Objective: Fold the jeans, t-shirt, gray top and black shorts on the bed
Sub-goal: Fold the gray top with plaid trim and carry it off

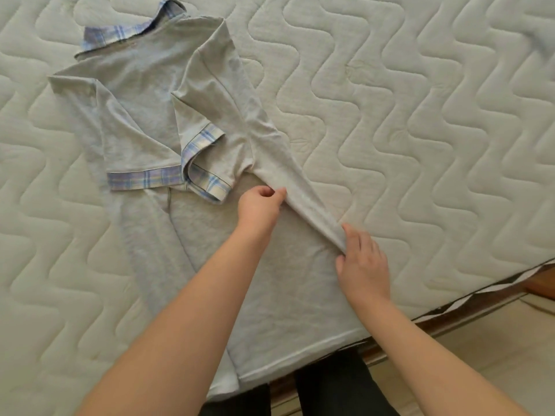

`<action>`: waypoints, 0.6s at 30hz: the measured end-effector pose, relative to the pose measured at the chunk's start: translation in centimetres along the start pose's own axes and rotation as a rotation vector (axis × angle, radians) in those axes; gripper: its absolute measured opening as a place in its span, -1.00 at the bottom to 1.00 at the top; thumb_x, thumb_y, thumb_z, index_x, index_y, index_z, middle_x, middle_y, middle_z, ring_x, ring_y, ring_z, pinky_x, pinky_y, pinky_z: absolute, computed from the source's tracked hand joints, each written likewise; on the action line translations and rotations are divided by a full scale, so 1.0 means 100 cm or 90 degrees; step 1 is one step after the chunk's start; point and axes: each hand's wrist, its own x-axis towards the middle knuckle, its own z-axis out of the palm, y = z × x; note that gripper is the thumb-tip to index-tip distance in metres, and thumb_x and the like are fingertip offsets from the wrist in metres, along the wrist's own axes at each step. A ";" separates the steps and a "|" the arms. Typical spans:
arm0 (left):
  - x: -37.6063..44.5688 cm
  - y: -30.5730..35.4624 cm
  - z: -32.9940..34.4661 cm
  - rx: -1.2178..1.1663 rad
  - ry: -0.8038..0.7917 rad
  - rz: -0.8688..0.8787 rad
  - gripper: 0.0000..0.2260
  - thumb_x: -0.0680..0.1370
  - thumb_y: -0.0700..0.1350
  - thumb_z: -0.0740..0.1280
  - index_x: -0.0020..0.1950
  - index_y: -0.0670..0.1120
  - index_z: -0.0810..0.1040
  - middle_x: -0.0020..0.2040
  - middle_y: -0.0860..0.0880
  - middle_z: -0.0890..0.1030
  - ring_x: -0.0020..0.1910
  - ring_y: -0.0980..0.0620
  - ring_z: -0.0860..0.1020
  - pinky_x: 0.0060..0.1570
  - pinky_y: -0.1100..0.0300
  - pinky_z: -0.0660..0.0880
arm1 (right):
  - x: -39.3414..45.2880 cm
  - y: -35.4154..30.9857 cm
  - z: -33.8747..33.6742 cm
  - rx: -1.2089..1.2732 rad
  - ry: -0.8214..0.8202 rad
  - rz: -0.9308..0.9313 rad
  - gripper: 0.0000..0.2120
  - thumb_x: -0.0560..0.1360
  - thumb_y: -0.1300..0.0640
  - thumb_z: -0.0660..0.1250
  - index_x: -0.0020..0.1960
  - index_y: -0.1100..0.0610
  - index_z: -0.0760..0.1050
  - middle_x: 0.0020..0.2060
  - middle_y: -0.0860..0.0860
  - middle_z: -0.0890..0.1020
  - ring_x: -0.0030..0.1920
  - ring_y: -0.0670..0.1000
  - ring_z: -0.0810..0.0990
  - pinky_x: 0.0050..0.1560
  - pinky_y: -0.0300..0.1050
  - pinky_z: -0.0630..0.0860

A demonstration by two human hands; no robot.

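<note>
A gray top (144, 115) with a blue plaid collar and plaid sleeve cuffs lies on the quilted mattress (405, 130), collar far from me, hem at the near edge. Both sleeves are turned in over its chest. The right side of the top is gathered into a raised ridge running diagonally. My left hand (259, 205) pinches the upper end of that ridge just below the plaid cuffs. My right hand (362, 259) pinches the lower end of the ridge nearer the bed's edge. Jeans, t-shirt and black shorts are out of view.
The mattress edge and a wooden bed frame (450, 319) run diagonally at lower right, with pale floor (495, 355) beyond. My legs in dark trousers (330, 382) stand against the near edge under the top's hem.
</note>
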 end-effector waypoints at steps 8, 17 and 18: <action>-0.017 -0.013 0.002 -0.094 0.043 0.000 -0.84 0.64 -0.05 0.19 0.13 -0.12 0.40 0.03 -0.12 0.58 0.02 -0.15 0.64 -0.04 -0.11 0.64 | -0.055 0.023 -0.010 -0.011 -0.124 0.084 -0.69 0.42 0.11 0.45 0.11 0.11 0.46 -0.09 0.03 0.52 -0.20 0.06 0.49 -0.28 -0.09 0.35; -0.041 -0.042 0.004 0.007 -0.155 0.009 -0.91 0.59 -0.15 0.36 0.02 -0.13 0.50 -0.05 -0.16 0.66 -0.25 -0.01 0.67 -0.15 0.12 0.64 | -0.121 0.003 -0.018 -0.021 -0.072 -0.061 -0.77 0.33 0.34 0.51 -0.08 0.20 0.54 -0.29 0.06 0.48 -0.47 0.01 0.47 -0.56 -0.11 0.46; -0.042 -0.042 0.001 0.010 -0.130 0.027 -0.93 0.60 -0.15 0.34 0.02 -0.12 0.48 -0.05 -0.17 0.65 -0.28 -0.01 0.65 -0.19 0.11 0.64 | -0.124 -0.001 -0.017 -0.015 -0.071 -0.065 -0.78 0.34 0.34 0.50 -0.07 0.20 0.54 -0.28 0.06 0.49 -0.47 0.01 0.46 -0.55 -0.12 0.46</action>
